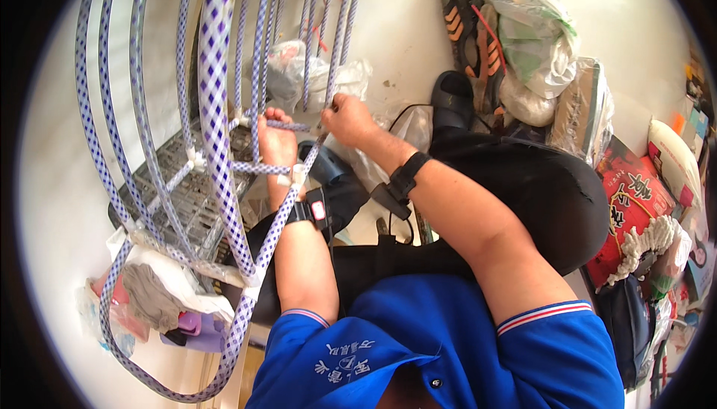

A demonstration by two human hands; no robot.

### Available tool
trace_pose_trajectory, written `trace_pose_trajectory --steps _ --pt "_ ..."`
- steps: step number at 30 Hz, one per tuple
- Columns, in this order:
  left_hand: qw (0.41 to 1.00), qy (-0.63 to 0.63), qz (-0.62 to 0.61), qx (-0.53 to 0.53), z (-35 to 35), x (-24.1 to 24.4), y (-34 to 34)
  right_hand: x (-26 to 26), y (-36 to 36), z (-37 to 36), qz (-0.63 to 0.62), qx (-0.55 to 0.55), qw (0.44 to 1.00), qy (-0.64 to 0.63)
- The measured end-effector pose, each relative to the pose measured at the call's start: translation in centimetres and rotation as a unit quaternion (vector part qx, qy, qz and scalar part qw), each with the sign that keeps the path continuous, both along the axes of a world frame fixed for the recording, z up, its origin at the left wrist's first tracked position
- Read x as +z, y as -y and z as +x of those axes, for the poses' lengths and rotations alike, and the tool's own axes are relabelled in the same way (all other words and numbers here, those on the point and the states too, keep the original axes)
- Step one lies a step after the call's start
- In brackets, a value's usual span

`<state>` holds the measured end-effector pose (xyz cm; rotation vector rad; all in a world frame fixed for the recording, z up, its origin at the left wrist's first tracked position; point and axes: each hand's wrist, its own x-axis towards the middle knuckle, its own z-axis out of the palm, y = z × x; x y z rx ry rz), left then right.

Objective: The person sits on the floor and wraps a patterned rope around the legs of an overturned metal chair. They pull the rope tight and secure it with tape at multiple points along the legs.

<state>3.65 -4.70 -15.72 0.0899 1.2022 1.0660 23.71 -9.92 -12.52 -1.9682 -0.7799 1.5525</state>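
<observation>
A frame of tubes (221, 129) covered in blue-and-white checks rises at my left, with long bars running away from me. My left hand (278, 143) is palm up among the tubes, its fingers bent at a short checked crossbar (291, 126) lying across them. My right hand (350, 120) has its fingertips closed on a slim side tube (319, 143), close to the crossbar's end. What lies right under those fingertips is hidden. A white plastic joint (298, 173) links the side tube to a lower crossbar (260, 168) near my left wrist.
Beneath the frame is a dark slatted rack (173, 179). Clear plastic bags (341, 81) lie beyond my hands. Sports shoes (462, 22), a knotted plastic bag (529, 33) and a wrapped box (577, 109) sit at the right. Folded cloths (151, 291) are at the lower left.
</observation>
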Motion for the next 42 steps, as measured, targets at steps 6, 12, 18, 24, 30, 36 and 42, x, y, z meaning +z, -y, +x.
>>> trace_pose_trajectory --steps 6,12,18,24,30,36,42 --pt "0.999 -0.004 -0.019 0.036 0.4 0.0 -0.1 -0.7 1.5 0.8 -0.064 -0.092 0.972 -0.205" --pt "0.998 -0.024 -0.025 0.046 1.5 0.9 -0.3 -0.2 4.3 -0.6 -0.066 -0.066 0.99 -0.106" --pt "0.999 -0.021 -0.018 0.043 1.5 1.0 -0.3 1.5 3.6 -1.6 -0.149 -0.163 0.91 -0.351" --pt "0.998 -0.04 -0.002 0.038 1.2 0.7 0.0 1.8 2.5 -2.1 -0.153 -0.192 0.907 -0.342" --pt "0.996 -0.056 -0.045 0.049 0.7 0.3 -0.1 2.2 2.6 -2.3 -0.147 -0.2 0.911 -0.329" --pt "0.992 -0.072 -0.077 0.073 1.6 1.1 0.5 3.2 2.7 -2.8 -0.145 -0.211 0.918 -0.302" --pt "0.996 -0.056 -0.06 0.034 1.3 0.9 -0.1 2.5 3.0 -3.8 -0.136 -0.237 0.918 -0.287"
